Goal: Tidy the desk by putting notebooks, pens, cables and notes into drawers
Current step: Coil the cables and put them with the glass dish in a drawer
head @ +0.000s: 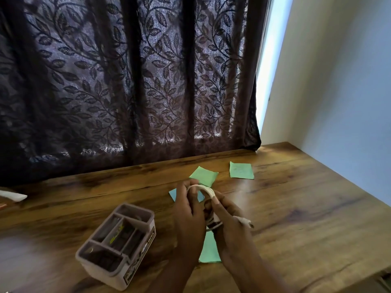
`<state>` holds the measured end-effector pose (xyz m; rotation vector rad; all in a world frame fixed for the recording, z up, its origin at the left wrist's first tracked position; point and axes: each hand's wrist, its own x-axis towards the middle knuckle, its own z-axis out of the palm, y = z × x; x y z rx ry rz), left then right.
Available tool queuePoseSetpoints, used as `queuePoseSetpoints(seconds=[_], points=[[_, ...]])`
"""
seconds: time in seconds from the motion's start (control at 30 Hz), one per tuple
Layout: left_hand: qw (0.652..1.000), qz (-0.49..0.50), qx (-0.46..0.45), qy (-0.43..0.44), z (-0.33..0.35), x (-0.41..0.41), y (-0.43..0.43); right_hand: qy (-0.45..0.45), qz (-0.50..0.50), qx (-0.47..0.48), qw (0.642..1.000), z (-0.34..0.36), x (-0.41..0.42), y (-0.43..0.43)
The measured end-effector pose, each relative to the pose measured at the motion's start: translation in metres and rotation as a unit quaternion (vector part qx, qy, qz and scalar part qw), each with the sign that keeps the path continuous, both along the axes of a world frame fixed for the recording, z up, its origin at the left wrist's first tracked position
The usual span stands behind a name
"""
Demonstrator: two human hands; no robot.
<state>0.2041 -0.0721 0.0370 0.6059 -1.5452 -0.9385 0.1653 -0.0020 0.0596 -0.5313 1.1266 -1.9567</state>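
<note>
I see both hands above the wooden worktop [296, 208], holding a coiled white cable [203, 187] between them. The left hand [189, 218] grips the loop's left side, the right hand [230, 227] pinches its right side, and the plug end [246, 222] sticks out to the right. Two green notes [204, 176] [241, 170] lie beyond the hands. A blue note [172, 194] shows partly behind the left hand, and a third green note [209, 250] lies below the hands. A grey organiser [118, 244] sits to the left, and a dark leaf-patterned curtain [127, 81] hangs behind.

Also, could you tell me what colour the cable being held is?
The cable is white; the head view shows it.
</note>
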Motion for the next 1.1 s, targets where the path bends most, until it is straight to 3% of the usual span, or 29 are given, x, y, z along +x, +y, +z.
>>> queuePoseSetpoints(seconds=[0.07, 0.17, 0.3, 0.4, 0.53, 0.6, 0.67, 0.73, 0.8, 0.87, 0.97, 1.1], points=[[1.000, 0.001, 0.013, -0.012, 0.001, -0.001, 0.000, 0.012, -0.014, 0.006, 1.000, -0.004, -0.003, -0.003], [0.993, -0.087, 0.068, -0.038, 0.006, 0.002, -0.008, 0.080, -0.039, 0.035, 0.995, -0.006, -0.017, -0.007], [0.962, -0.181, 0.137, -0.154, 0.016, 0.007, -0.021, 0.190, 0.038, 0.077, 0.978, -0.003, -0.036, -0.007], [0.966, -0.151, 0.117, -0.175, 0.013, 0.006, -0.018, 0.222, 0.111, 0.096, 0.964, 0.000, -0.044, -0.005], [0.984, -0.065, 0.127, -0.103, 0.013, 0.005, -0.016, 0.272, 0.118, 0.139, 0.945, -0.001, -0.057, -0.001], [0.984, -0.031, 0.167, -0.048, 0.014, 0.006, -0.013, 0.213, 0.109, 0.126, 0.963, -0.004, -0.063, 0.003], [0.978, -0.030, 0.204, -0.001, 0.015, 0.006, -0.011, 0.052, 0.139, 0.073, 0.986, -0.007, -0.066, 0.006], [0.975, -0.023, 0.217, 0.028, 0.014, 0.007, -0.009, -0.107, 0.151, 0.011, 0.983, -0.011, -0.067, 0.008], [0.975, -0.022, 0.217, 0.044, 0.013, 0.008, -0.007, -0.157, 0.124, -0.020, 0.980, -0.012, -0.067, 0.008], [0.978, -0.034, 0.205, 0.034, 0.013, 0.007, -0.001, -0.124, 0.082, -0.011, 0.989, -0.013, -0.066, 0.007], [0.983, -0.056, 0.174, 0.011, 0.013, 0.003, 0.007, 0.040, 0.002, 0.056, 0.998, -0.014, -0.068, 0.003], [0.987, -0.065, 0.149, -0.014, 0.008, 0.000, 0.009, 0.253, -0.001, 0.105, 0.962, -0.008, -0.067, -0.006]])
